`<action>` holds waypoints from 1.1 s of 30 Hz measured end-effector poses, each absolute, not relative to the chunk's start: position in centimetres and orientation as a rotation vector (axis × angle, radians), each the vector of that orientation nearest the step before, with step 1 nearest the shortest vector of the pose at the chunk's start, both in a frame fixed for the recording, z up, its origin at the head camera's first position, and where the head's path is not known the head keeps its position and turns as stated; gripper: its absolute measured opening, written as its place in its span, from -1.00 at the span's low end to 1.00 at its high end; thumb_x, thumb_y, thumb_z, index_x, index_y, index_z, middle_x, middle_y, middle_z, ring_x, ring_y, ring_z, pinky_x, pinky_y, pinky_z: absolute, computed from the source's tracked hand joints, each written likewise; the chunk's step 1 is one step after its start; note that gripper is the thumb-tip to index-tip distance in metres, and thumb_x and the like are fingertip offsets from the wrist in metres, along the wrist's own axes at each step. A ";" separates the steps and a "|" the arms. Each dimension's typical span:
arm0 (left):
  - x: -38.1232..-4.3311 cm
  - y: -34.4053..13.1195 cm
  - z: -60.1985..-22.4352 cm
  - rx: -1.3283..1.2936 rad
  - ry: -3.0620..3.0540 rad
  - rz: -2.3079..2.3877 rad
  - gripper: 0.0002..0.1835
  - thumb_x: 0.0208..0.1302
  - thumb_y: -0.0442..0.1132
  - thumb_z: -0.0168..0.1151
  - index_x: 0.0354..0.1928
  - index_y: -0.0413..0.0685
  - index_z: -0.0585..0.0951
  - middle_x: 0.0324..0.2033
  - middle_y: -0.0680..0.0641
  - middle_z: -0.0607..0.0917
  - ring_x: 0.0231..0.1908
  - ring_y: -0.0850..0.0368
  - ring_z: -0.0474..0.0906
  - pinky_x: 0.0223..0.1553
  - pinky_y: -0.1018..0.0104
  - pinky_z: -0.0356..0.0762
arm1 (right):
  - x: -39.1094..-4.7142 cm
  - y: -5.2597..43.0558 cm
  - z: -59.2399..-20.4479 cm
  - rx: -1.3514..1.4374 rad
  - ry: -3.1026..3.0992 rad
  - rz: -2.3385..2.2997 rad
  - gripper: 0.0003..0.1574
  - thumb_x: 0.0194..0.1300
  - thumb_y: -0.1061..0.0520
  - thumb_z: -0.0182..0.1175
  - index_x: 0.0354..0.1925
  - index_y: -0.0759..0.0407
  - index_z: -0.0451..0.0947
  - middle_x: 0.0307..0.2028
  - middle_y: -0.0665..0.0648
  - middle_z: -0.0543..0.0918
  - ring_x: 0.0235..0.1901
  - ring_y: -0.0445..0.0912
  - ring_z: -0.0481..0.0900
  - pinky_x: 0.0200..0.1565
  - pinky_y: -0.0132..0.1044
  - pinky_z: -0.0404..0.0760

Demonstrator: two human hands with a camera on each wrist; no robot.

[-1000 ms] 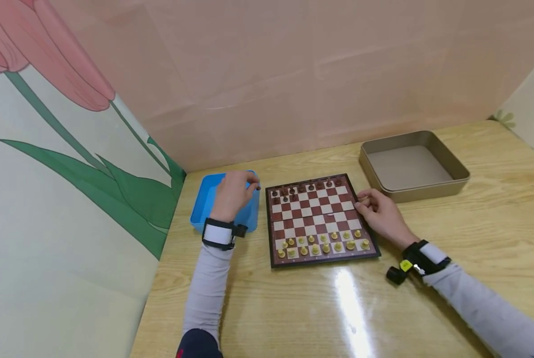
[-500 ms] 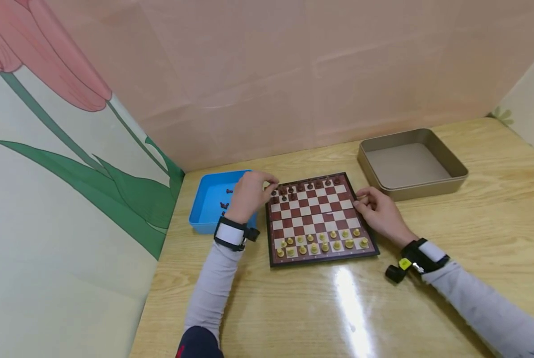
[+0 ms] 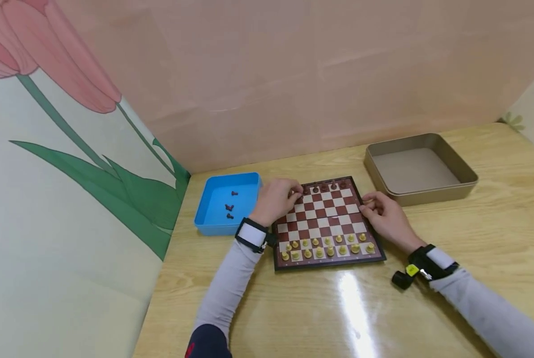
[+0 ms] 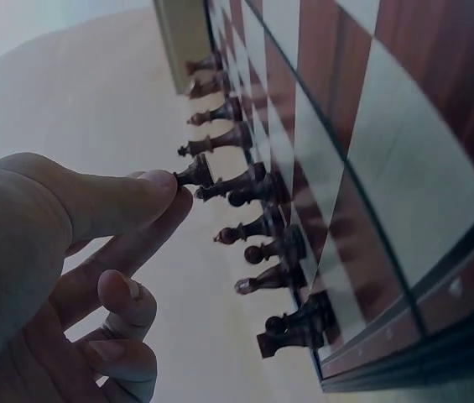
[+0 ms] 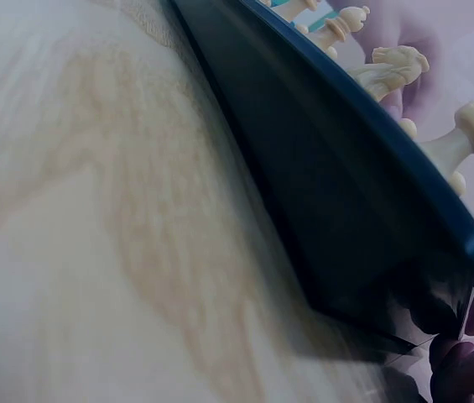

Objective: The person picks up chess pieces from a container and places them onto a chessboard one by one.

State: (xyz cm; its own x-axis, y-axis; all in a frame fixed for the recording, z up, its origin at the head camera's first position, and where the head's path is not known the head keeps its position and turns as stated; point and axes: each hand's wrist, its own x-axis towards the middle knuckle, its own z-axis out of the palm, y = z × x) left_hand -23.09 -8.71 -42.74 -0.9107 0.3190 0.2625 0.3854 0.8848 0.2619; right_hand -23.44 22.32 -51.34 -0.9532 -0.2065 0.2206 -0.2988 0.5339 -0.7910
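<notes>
My left hand (image 3: pixel 273 200) is over the far left part of the chessboard (image 3: pixel 324 223). In the left wrist view, its thumb and index finger pinch a small dark chess pawn (image 4: pixel 193 173) beside the back row of dark chess pieces (image 4: pixel 230 138). The other fingers are bent and hold nothing. At the board's right edge, my right hand (image 3: pixel 389 221) holds the rim with bent fingers; in the right wrist view only a few fingertips (image 5: pixel 465 369) show by the board's corner. Light yellow chess pieces (image 3: pixel 319 252) stand in two rows on the near side.
A blue plastic box (image 3: pixel 218 229) left of the board has several dark pieces (image 3: pixel 229 207) lying in it. A tan rectangular tin (image 3: pixel 428 195) stands beyond the board on the right. Behind the wooden table (image 3: pixel 303 308) rises a pink-covered wall.
My left hand has moved right from the blue box to the board's far left part, carrying the pawn. The box's inside has come into view. My right hand stays at the board's edge.
</notes>
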 end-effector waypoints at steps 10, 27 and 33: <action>-23.8 -8.0 -43.3 -0.610 -2.859 -0.503 -0.82 0.57 -0.15 0.29 0.02 0.08 0.82 -0.15 0.07 0.83 -0.51 0.27 0.52 -0.54 0.42 0.36 | -23.8 22.9 -51.4 0.445 -2.666 1.417 -0.57 0.62 0.06 0.18 0.24 0.34 0.51 -0.19 0.31 0.76 -0.40 -0.25 0.54 -0.35 -0.40 0.42; -24.7 -6.4 -42.5 -0.612 -2.916 -0.520 -0.81 0.59 -0.16 0.26 0.06 0.10 0.80 -0.08 0.07 0.81 -0.51 0.24 0.51 -0.55 0.40 0.34 | -23.9 24.0 -51.0 0.427 -2.659 1.407 -0.57 0.62 0.05 0.17 0.23 0.33 0.51 -0.19 0.34 0.75 -0.40 -0.28 0.54 -0.36 -0.40 0.41; -24.6 -6.5 -42.6 -0.593 -2.934 -0.521 -0.81 0.59 -0.17 0.25 0.05 0.10 0.81 -0.07 0.07 0.82 -0.45 0.27 0.56 -0.53 0.40 0.38 | -23.9 23.9 -51.1 0.446 -2.656 1.404 -0.57 0.62 0.07 0.18 0.24 0.35 0.51 -0.19 0.34 0.76 -0.42 -0.29 0.52 -0.38 -0.41 0.39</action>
